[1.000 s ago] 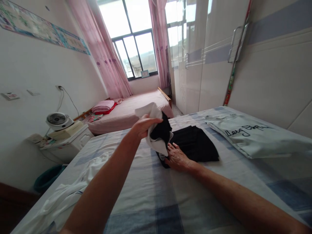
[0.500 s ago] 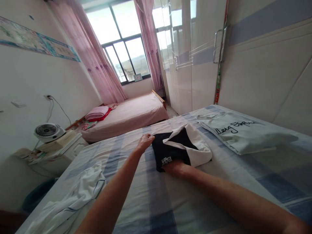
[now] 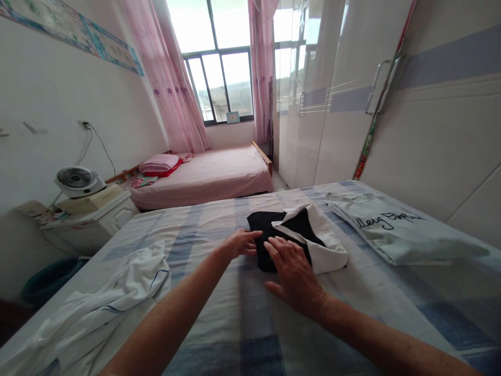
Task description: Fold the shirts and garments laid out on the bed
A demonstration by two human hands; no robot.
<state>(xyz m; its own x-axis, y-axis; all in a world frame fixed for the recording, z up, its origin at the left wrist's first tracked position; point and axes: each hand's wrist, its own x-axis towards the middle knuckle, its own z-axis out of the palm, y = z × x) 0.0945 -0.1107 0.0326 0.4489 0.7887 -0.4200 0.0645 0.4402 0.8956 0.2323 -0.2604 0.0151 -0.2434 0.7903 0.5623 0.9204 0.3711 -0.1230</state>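
A folded black and white garment (image 3: 301, 235) lies in the middle of the bed with the blue checked sheet (image 3: 242, 313). My left hand (image 3: 241, 242) rests with spread fingers on the garment's near left edge. My right hand (image 3: 291, 274) lies flat, palm down, on its near black part. Neither hand grips anything.
A folded pale shirt with black script (image 3: 395, 227) lies at the right of the bed. A loose white garment (image 3: 97, 308) is crumpled at the left. A nightstand with a small fan (image 3: 78, 180) stands left; a pink bed (image 3: 211, 175) and wardrobe doors (image 3: 336, 104) are beyond.
One second ago my left hand held the garment's white part up in the air. It laid it over the black part, and now both hands press flat on the folded piece.
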